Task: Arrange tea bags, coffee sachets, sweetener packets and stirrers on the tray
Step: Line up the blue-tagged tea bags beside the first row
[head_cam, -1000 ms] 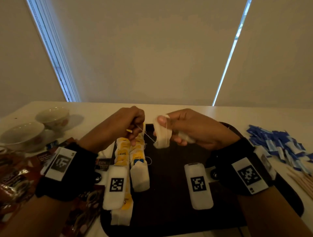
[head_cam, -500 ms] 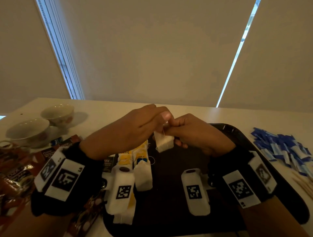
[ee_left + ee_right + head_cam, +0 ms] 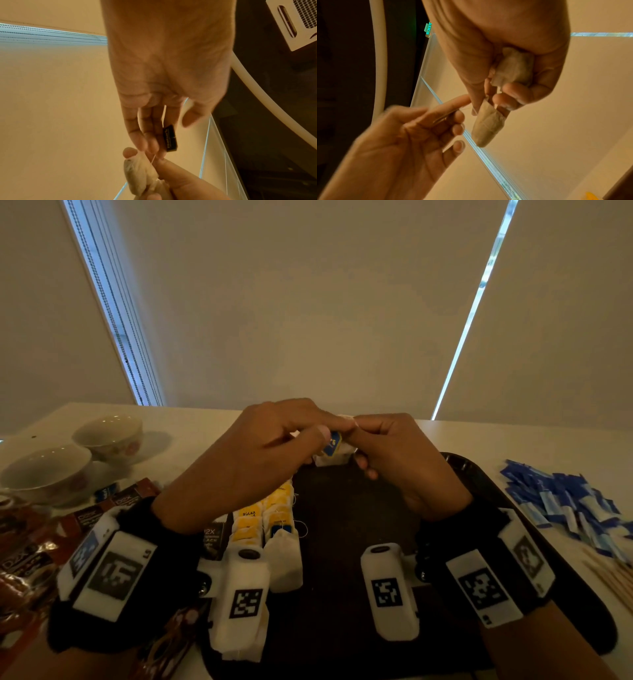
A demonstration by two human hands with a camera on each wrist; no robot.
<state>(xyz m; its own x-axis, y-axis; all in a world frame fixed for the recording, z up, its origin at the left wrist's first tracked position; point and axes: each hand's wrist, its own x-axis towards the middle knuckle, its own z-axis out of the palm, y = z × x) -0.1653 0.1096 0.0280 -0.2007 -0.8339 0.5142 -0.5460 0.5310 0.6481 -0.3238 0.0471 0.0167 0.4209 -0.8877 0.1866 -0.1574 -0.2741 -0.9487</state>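
2 bowls (image 3: pixel 82 453) stood at the far left of the table, by a loose pile of brown coffee sachets (image 3: pixel 30 546). On the dark tray (image 3: pixel 346 546) 2 rows of tea bags (image 3: pixel 267 525) with yellow tags lay along its left side. Blue sweetener packets (image 3: pixel 565 501) were heaped right of the tray, with wooden stirrers (image 3: pixel 613 577) nearer the edge — too many of each to count.

Both hands met above the tray's far end. The right hand (image 3: pixel 400 463) was curled round 2 tea bags (image 3: pixel 489 125) — 1 pinched between thumb and forefinger, 1 tucked in the palm. The left hand (image 3: pixel 260 457) pinched a blue tag (image 3: pixel 333 444) with its fingertips (image 3: pixel 159 151), the other fingers only loosely bent.
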